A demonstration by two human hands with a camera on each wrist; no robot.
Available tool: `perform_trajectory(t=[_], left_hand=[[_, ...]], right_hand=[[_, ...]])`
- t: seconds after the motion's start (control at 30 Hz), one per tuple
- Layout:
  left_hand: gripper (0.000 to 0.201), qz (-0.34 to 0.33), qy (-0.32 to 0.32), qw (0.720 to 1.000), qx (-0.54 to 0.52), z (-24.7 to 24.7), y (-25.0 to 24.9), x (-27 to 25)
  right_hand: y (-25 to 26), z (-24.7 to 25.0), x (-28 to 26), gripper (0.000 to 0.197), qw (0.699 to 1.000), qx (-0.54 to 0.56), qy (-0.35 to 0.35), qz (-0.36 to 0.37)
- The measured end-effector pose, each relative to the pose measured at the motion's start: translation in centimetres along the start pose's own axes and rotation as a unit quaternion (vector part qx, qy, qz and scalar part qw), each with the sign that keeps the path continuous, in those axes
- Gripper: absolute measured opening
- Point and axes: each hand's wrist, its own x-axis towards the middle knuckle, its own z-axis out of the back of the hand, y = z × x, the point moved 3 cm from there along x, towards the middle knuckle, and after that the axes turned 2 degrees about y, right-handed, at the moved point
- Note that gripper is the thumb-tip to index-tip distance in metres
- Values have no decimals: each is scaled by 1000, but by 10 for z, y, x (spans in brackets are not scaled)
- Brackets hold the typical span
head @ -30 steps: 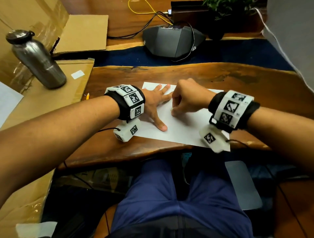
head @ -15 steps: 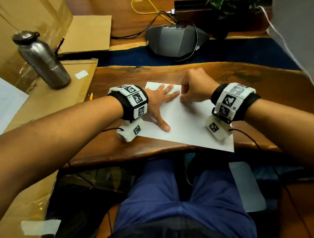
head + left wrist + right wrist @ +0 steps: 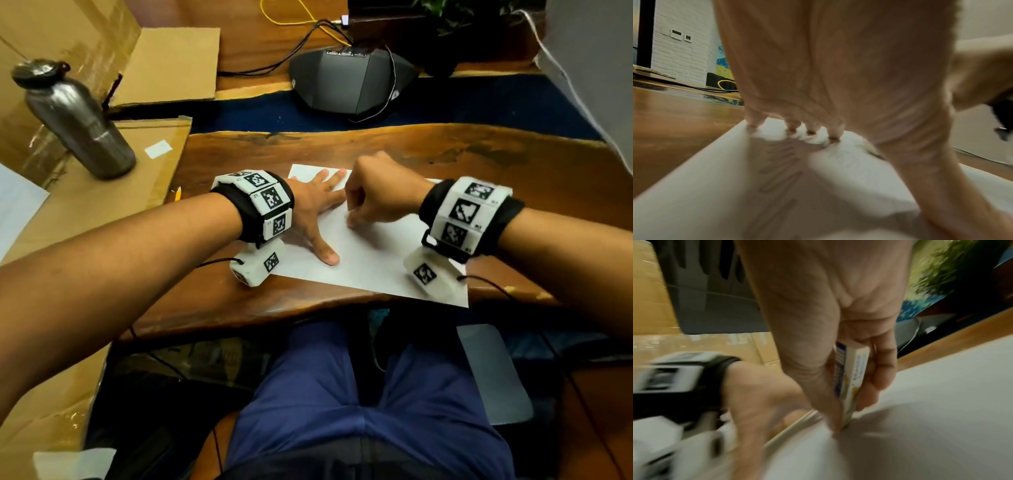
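The tabletop (image 3: 445,161) is a glossy brown wood slab with wavy natural edges. Bare wood lies open from one to three o'clock of the work. Flat cardboard (image 3: 102,212), matte and creased, butts against it at nine o'clock and runs out of the head view.

A white sheet of paper (image 3: 376,260) lies smooth in the middle. Its near right corner reaches the tabletop's near edge at five o'clock, and its far right corner is hidden behind the right wrist. The left wrist view shows faint grey strokes on it, too smeared to read.

At twelve o'clock sits a dark, wedge-shaped speakerphone (image 3: 342,82) with cables trailing off. At ten o'clock a brushed-metal bottle (image 3: 78,120) stands on the cardboard, well apart from the paper.

The left hand (image 3: 315,205) rests flat on the sheet's left half, with straight, spread fingers and the thumb pointing to six o'clock. Just beside it, the right hand (image 3: 380,198) is curled into a fist.

From above the fist hides its contents (only the blurred right wrist view shows them). Thumb and fingers pinch a small white rectangular eraser (image 3: 851,374) in a blue-and-yellow printed sleeve. The lettering is unreadable, and its lower end touches the paper.
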Motion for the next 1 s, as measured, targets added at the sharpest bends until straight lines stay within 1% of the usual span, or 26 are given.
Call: perform_trajectory(t=[0.1,0.17,0.27,0.3,0.33,0.43,0.47,0.53,0.6,0.67,0.7,0.8,0.9,0.93,0.97,1.0], left_hand=[[147,6,-2,1000,3,0,-1,0],[146,8,-3,1000,3,1,-1,-1],[137,9,-4,1000,-8,2,-2,-4],[136,8,-2,1000,-13,2,-2,-4],[138,7,-1,1000,-14,2,-2,-4],[147,6,-4,1000,-7,0,1,1],[148,5,-6,1000,-9,-1,1,2],[147,3,-6,1000,-11,-1,1,1],[142,-1,-8,1000,-15,-1,1,0],[141,-2,-7,1000,-18,-1,1,0],[145,-2,-5,1000,-16,-2,1,0],[152,5,-1,1000,-12,-2,2,2],[150,9,1,1000,-14,-2,2,1],[150,9,1,1000,-13,-2,1,1],[148,9,2,1000,-13,-1,0,-1],[147,11,4,1000,-16,-1,-1,-2]], right_hand=[[-22,16,14,12,998,-6,-41,-53],[-19,14,15,13,997,-19,-49,-48],[7,-2,0,12,1000,-18,6,6],[9,-4,-2,13,1000,-8,22,13],[5,-1,0,14,1000,-3,30,4],[-23,16,15,16,998,13,-21,-54],[-28,18,18,15,997,13,-36,-62],[-17,11,14,12,998,-8,-35,-43],[2,1,5,11,1000,-26,3,-1],[2,1,5,13,999,-10,35,8],[-5,6,11,14,1000,-2,29,1],[-28,16,27,15,999,13,-25,-27],[-27,13,29,14,998,9,-58,-17],[-24,11,25,15,998,8,-54,-9],[-21,10,21,15,999,7,-34,1],[-16,8,18,14,1000,4,5,14]])
